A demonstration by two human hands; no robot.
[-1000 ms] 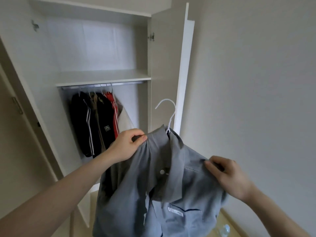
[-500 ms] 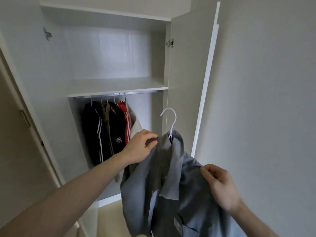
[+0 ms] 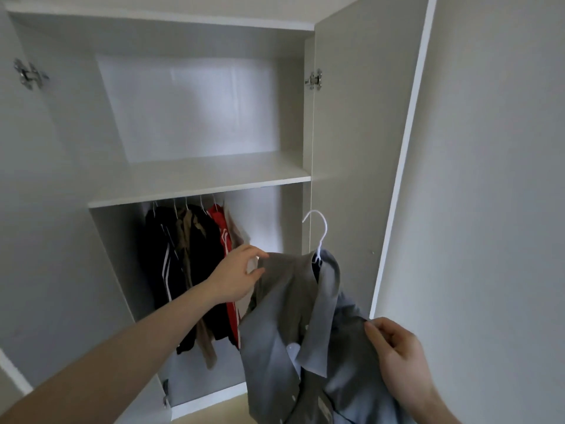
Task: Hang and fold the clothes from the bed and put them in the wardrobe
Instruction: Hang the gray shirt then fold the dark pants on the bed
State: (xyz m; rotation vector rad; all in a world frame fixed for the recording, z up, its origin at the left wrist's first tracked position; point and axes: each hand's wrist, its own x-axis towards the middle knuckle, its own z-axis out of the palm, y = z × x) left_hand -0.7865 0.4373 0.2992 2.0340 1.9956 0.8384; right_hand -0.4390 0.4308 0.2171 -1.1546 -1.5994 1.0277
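**Getting the grey shirt onto the rail**

The grey shirt [image 3: 293, 325] hangs on a white hanger [image 3: 318, 234] in front of the open wardrobe [image 3: 198, 175]. It is low and to the right of the clothes already hung inside. The left hand [image 3: 235, 276] pinches the shirt's left shoulder between thumb and fingers. The right hand [image 3: 397, 353] has its fingers curled round the cloth at the right shoulder. The hook sticks up free above the collar, and no hand holds it.

I think the step now is to lift the shirt and put the hook over the rail. The rail itself sits tucked under the shelf [image 3: 198, 186], so it is hard to see. It would help to hold the hanger near its neck, so the hook does not wobble. The shirt has to go up first, then in, then down onto the rail. Keeping the shoulders level should stop the shirt from sliding off.

The hung clothes [image 3: 189, 258] sit bunched on the left part of the rail. To their right is an open gap, and that looks like the best spot. The shelf edge is close above the rail, so the hook could bump it. The open door [image 3: 360, 154] stands just beside the shirt on the right, and a sleeve could brush it.
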